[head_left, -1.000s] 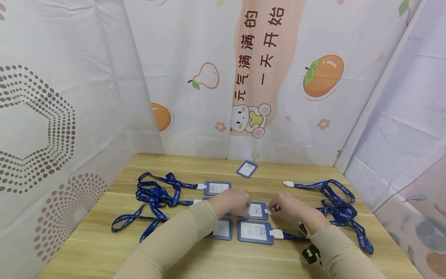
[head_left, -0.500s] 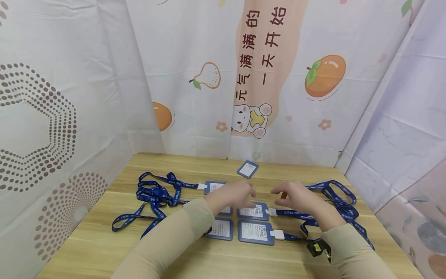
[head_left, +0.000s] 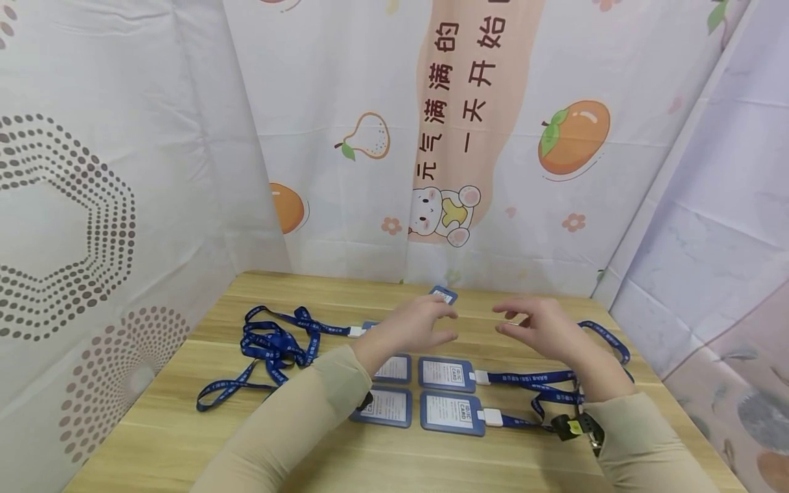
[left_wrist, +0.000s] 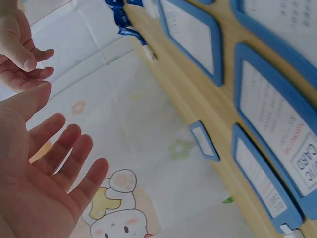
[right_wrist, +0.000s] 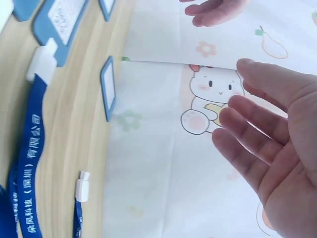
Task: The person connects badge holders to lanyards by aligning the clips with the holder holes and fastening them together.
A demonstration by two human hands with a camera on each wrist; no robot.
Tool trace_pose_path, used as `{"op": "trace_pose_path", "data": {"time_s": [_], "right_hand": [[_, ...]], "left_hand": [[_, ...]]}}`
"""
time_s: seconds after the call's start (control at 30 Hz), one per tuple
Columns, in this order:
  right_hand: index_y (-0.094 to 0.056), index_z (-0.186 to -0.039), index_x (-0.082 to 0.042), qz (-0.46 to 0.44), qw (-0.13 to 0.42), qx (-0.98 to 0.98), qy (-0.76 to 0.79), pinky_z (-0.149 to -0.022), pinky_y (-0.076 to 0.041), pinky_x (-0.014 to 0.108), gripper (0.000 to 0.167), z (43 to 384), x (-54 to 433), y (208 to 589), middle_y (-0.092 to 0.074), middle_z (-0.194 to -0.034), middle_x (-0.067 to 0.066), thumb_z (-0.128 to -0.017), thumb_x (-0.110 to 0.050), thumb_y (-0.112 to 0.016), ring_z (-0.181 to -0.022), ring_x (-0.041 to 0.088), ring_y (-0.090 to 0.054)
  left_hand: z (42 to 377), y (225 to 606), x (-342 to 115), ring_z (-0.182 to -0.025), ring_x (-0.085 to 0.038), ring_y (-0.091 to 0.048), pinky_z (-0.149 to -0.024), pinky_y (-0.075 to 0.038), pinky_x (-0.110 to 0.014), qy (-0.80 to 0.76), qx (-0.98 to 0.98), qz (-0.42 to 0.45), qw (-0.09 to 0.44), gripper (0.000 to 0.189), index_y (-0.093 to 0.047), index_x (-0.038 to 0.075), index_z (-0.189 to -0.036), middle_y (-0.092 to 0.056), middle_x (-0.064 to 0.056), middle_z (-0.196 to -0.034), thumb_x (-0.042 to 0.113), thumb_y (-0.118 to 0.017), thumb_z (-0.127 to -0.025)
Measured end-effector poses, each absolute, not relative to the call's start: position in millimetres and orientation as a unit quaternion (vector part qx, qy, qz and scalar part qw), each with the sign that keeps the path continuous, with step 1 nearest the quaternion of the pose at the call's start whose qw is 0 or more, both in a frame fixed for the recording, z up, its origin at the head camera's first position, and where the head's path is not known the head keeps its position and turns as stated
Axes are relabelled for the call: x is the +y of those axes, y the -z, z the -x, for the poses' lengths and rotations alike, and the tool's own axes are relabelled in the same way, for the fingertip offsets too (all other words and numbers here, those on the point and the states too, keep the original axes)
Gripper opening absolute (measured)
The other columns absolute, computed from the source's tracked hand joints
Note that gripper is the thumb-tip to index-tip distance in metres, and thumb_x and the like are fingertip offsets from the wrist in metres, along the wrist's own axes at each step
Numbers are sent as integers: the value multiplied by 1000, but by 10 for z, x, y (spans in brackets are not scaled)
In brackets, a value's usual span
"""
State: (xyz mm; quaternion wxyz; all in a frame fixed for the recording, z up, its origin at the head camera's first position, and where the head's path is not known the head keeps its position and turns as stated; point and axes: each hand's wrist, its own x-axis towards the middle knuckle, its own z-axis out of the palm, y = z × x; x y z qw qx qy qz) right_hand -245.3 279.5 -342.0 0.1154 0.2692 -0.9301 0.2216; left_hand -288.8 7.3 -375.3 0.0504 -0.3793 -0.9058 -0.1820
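My left hand (head_left: 414, 325) hovers above the table, fingers apart and holding nothing. Level with it, my right hand (head_left: 545, 329) is also raised, its fingers loosely bent around air. Below them lie blue-framed badge holders in two columns: a right upper badge holder (head_left: 446, 375) and a right lower badge holder (head_left: 453, 413), both joined by white clips to blue lanyards (head_left: 530, 378). On the left are a lower badge holder (head_left: 383, 407) and a middle one (head_left: 394, 368); a third is mostly hidden by my left hand. A separate badge holder (head_left: 445, 294) without a lanyard lies at the back.
Blue lanyards (head_left: 271, 346) lie bunched on the left of the wooden table (head_left: 394, 459). In the right wrist view, a white clip (right_wrist: 82, 187) on a lanyard has no holder. A patterned curtain (head_left: 345, 253) hangs behind the back edge.
Both hands have let go of the right upper badge holder and its clip, then lifted up and back. My right hand has also shifted right. The right upper holder now shows joined to its lanyard.
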Motion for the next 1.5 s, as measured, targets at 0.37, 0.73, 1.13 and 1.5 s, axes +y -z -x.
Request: {"op": "trace_pose_path", "data": {"time_s": [0.37,0.73,1.13,1.5], "right_hand": [[-65,-132,-5,-266,160,-916,-254,-87,-57,55,40,2619,2906,3365,-58,-137,19,-96,-19,-74,-122,40,-57],[-52,-143,0,-204,176,-931,-246,-98,-47,64,56,2848,3016,3327,-46,-148,26,-94,-15,-75,-132,48,-44],[-40,-152,0,-145,121,-955,-230,-110,-28,70,70,3085,3182,3586,-36,-155,30,-95,-26,-73,-140,52,-31],[-39,-150,6,-137,59,-962,-227,-110,-29,69,69,3222,3315,3833,-38,-151,34,-96,-23,-70,-138,54,-33]], "left_hand": [[2942,3589,93,-116,-14,-60,-100,-50,-29,249,-883,378,125,42,-66,18,-133,-65,3,-125,41,-69,-97],[3016,3571,167,-125,-18,-57,-106,-47,-36,299,-884,336,129,42,-66,20,-133,-62,2,-133,39,-70,-97],[3149,3720,243,-124,-15,-56,-106,-46,-32,321,-887,309,119,40,-67,20,-131,-62,5,-131,40,-70,-97],[3217,3880,308,-123,-19,-58,-103,-49,-35,331,-894,289,91,42,-68,17,-131,-61,0,-134,40,-70,-96]]}}
